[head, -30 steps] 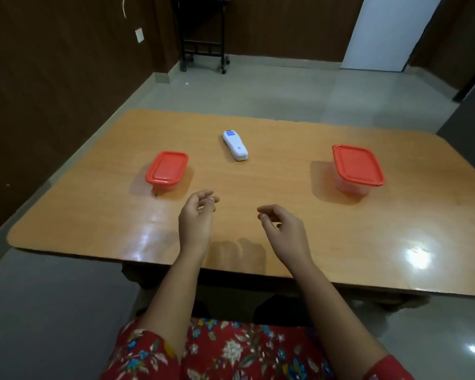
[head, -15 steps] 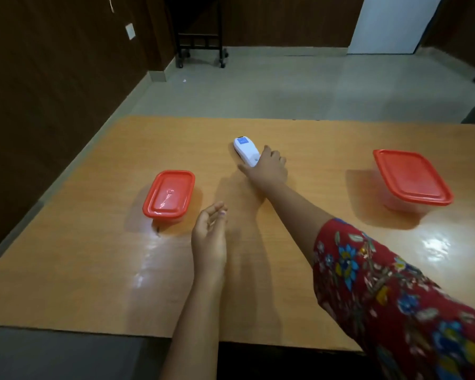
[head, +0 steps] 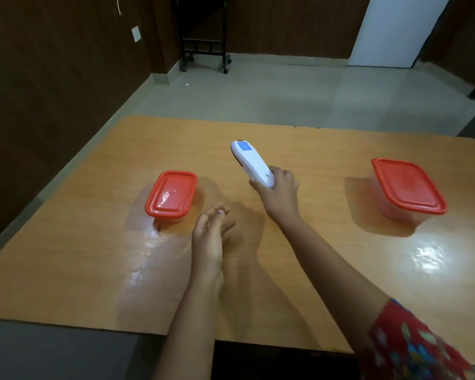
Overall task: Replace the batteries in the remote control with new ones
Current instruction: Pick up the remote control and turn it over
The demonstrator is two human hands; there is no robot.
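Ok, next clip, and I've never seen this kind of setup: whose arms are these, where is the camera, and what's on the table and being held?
There is no machine here. The arms belong to a person wearing a wide-angle camera on the head, so the single view looks forward and down over a wooden table. The right hand grips the near end of a white remote control, whose far end tilts up off the table. The left hand is empty, fingers loosely open, near the table's middle. Two clear containers with closed red lids sit on the table: a smaller one on the left, a larger one on the right. No batteries are visible.
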